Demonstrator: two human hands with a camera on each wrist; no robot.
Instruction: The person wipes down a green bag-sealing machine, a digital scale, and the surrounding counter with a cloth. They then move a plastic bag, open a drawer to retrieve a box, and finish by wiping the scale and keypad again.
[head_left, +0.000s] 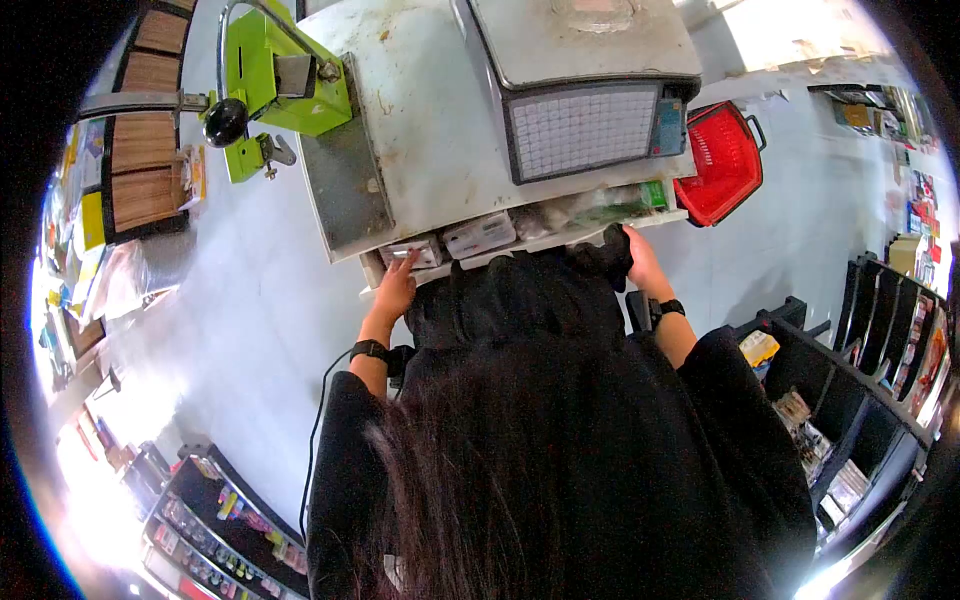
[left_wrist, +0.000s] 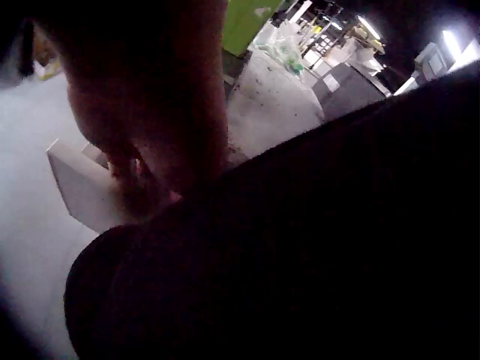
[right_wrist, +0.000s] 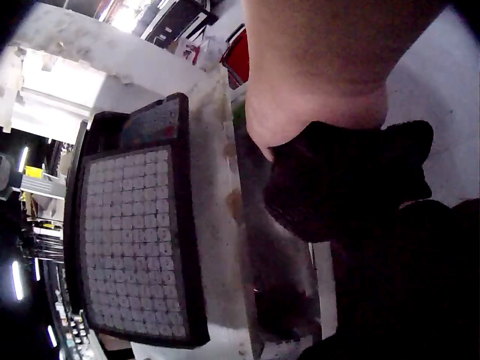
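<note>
At the left end of an open shelf (head_left: 545, 241) under the worktop, the left hand (head_left: 394, 290) has its fingers at the shelf's front edge, by a small pale box (head_left: 425, 251). The left wrist view shows this hand (left_wrist: 150, 112) dark, its fingertips low against a pale board (left_wrist: 79, 184). Bunched black cloth (head_left: 598, 262) lies in the grip of the right hand (head_left: 646, 268) near the shelf's right end. In the right wrist view the cloth (right_wrist: 337, 176) hides most fingers of the right hand (right_wrist: 319, 112).
A scale with a keypad (head_left: 585, 128) stands on the white worktop (head_left: 430, 110), left of a red basket (head_left: 722, 165). At the worktop's left is a green lever device (head_left: 300, 85). Another white box (head_left: 480, 235) and plastic bags lie on the shelf. Black racks (head_left: 850, 400) stand at right.
</note>
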